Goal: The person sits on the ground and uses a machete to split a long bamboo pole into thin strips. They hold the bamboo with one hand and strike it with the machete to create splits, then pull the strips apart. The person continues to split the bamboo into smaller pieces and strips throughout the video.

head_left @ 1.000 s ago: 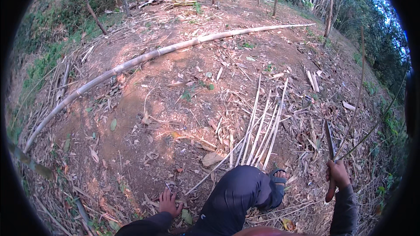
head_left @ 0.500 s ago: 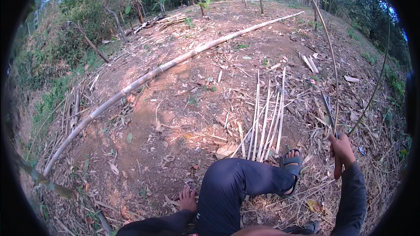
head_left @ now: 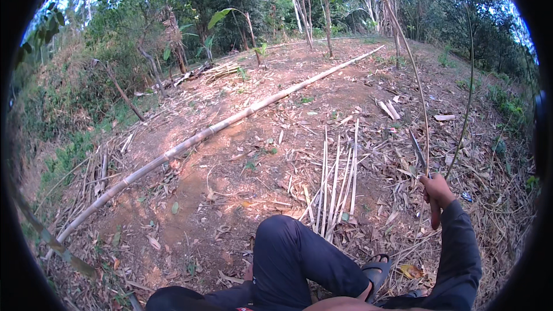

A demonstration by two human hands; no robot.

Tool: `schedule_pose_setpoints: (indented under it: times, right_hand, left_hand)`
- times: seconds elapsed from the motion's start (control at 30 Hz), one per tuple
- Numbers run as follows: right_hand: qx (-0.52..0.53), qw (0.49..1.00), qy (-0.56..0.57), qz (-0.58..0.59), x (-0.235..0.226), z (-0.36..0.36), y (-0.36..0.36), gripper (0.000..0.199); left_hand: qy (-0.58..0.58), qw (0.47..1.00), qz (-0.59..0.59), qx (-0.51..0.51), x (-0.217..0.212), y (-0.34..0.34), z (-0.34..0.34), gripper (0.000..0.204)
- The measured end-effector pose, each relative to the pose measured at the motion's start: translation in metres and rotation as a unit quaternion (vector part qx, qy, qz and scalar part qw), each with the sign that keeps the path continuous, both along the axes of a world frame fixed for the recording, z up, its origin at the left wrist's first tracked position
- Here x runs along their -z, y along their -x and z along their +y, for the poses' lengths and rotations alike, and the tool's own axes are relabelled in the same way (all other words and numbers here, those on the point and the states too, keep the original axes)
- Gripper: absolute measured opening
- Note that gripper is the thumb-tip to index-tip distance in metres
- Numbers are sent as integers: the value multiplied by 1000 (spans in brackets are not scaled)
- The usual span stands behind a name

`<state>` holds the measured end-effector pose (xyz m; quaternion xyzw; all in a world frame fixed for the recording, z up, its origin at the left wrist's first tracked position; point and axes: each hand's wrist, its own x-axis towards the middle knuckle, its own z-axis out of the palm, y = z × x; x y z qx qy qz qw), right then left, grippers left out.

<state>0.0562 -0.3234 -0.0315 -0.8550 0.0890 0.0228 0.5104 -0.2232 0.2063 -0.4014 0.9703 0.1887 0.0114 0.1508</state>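
My right hand (head_left: pixel 439 190) is closed round the wooden handle of a knife (head_left: pixel 417 148), its blade pointing up and away from me. A long thin stick (head_left: pixel 421 92) rises from the same fist, and a second, greener stem (head_left: pixel 464 118) starts right beside it; whether both are gripped is hard to see. Low beside my bent knee, only a sliver of my left hand (head_left: pixel 249 272) shows, its fingers hidden. Several pale split bamboo strips (head_left: pixel 336 181) lie on the ground just past my knee, left of the knife.
A long bamboo pole (head_left: pixel 201 134) lies diagonally across the sloping ground. Bamboo pieces (head_left: pixel 220 72) are piled at the far left. Split pieces (head_left: pixel 387 109) lie ahead on the right. Dry leaves cover the soil, with slim trees (head_left: pixel 326 17) behind.
The view has tilted upward, so the ground sits lower in it. My right hand keeps the knife, and the sticks stand more upright. My left hand, earlier spread on the ground, is mostly hidden.
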Motion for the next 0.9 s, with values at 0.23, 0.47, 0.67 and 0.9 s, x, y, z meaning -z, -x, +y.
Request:
schedule_pose_setpoints:
  times: [0.23, 0.47, 0.67, 0.9]
  right_hand:
    - [32, 999, -37, -9, 14, -19, 6, 28]
    - [12, 997, -78, 8, 5, 43, 56, 29]
    - [-51, 998, 42, 20, 21, 74, 71, 31]
    - [-77, 994, 29, 70, 45, 112, 97, 30]
  left_hand:
    - [131, 959, -222, 114, -103, -33, -13, 34]
    - [239, 859, -451, -50, -197, -83, -25, 18]
    - [185, 891, -415, -25, -231, -126, -15, 25]
    - [320, 835, -444, 55, -288, -105, -50, 38]
